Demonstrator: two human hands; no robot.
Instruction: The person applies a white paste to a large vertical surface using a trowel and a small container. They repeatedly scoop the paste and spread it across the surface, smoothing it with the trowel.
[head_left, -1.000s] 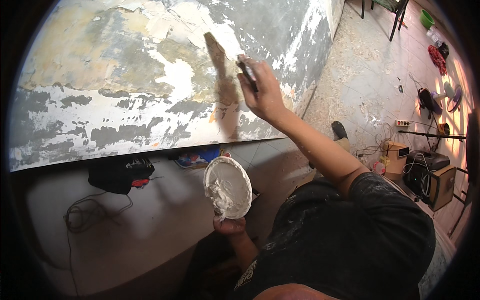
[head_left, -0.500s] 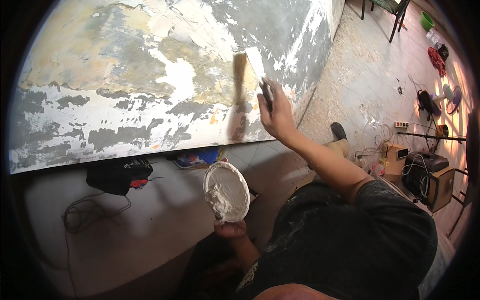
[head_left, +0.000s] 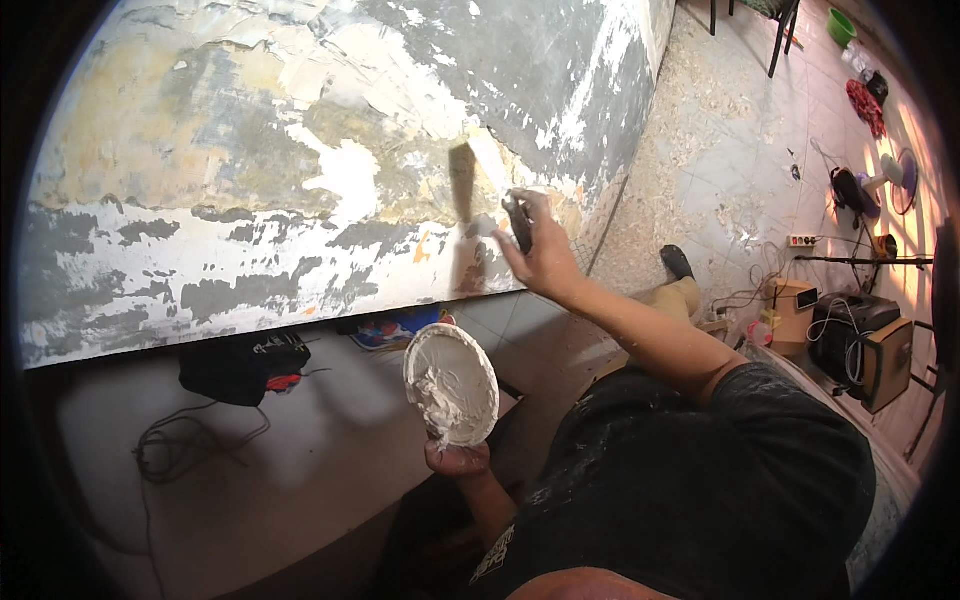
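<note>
My right hand (head_left: 543, 245) grips the dark handle of a putty knife (head_left: 490, 163), its pale blade lying against or very close to the patchy wall (head_left: 240, 262). The wall shows grey, yellowish and white areas, with a bright white patch left of the blade. Lower down, my left hand (head_left: 457, 458) holds a round lid (head_left: 482, 372) from its near edge. Thick white putty (head_left: 438, 398) is heaped on the lid and smeared across it. The fingers under the lid are mostly hidden.
A black bag or cloth (head_left: 235, 370) and a coiled cable (head_left: 165, 450) lie below the wall's edge. On the right are a power strip (head_left: 803, 241), a black case-like box (head_left: 850, 330), a fan (head_left: 895, 180) and a green bowl (head_left: 841, 27). Pale debris litters the floor (head_left: 690, 130).
My right hand and the putty knife have moved slightly left and down along the wall. The lid in my left hand stays almost where it was. The view has shifted a little.
</note>
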